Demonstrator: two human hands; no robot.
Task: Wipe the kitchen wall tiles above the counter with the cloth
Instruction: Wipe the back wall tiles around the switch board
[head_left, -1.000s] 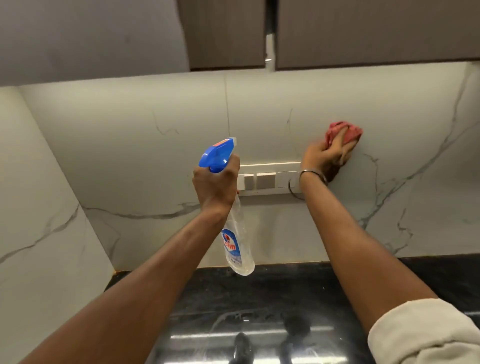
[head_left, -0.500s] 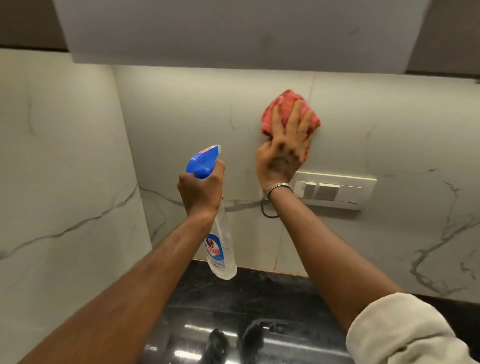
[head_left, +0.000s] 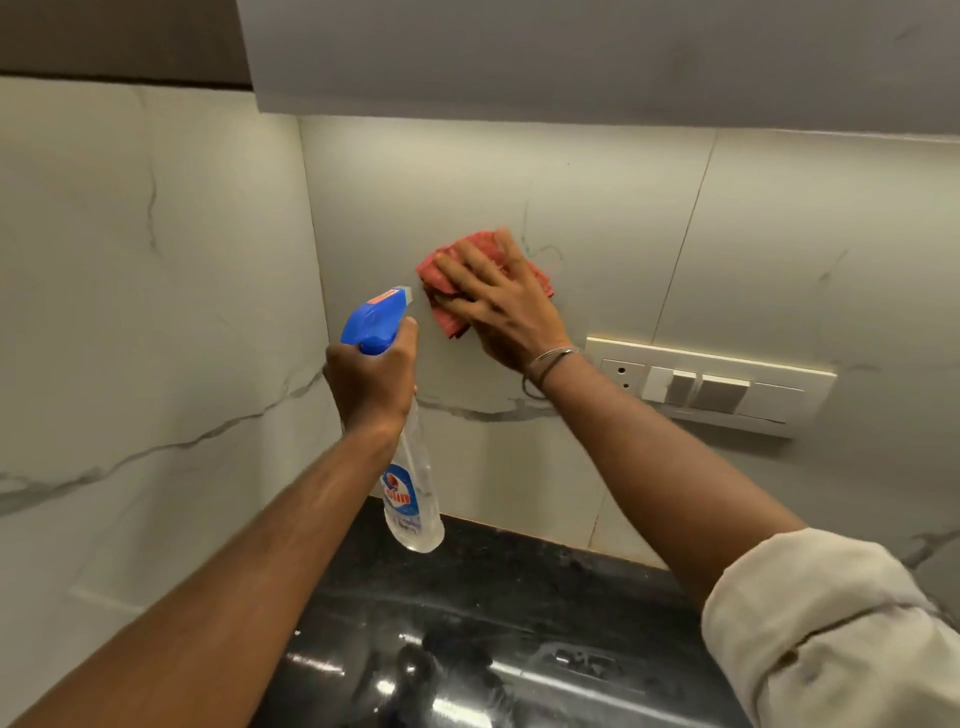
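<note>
The right hand (head_left: 506, 306) lies flat on the red cloth (head_left: 451, 312), fingers spread and straight, pressing it against the marble-veined wall tiles (head_left: 597, 208) not far from the corner where the back wall meets the side wall; the cloth is bunched under the palm, its edges poking out left and above the fingers; a thin bangle (head_left: 551, 358) sits on that wrist, and a rolled pale sleeve (head_left: 831, 623) covers the forearm lower down; the left hand (head_left: 371, 382) grips the neck of a clear spray bottle (head_left: 410, 488), fingers curled round it below the blue trigger head (head_left: 375, 319), the nozzle toward the wall just left of the cloth; a switch panel (head_left: 711, 387) is fixed to the tiles right of the wiping hand; the glossy black counter (head_left: 493, 623) runs below
</note>
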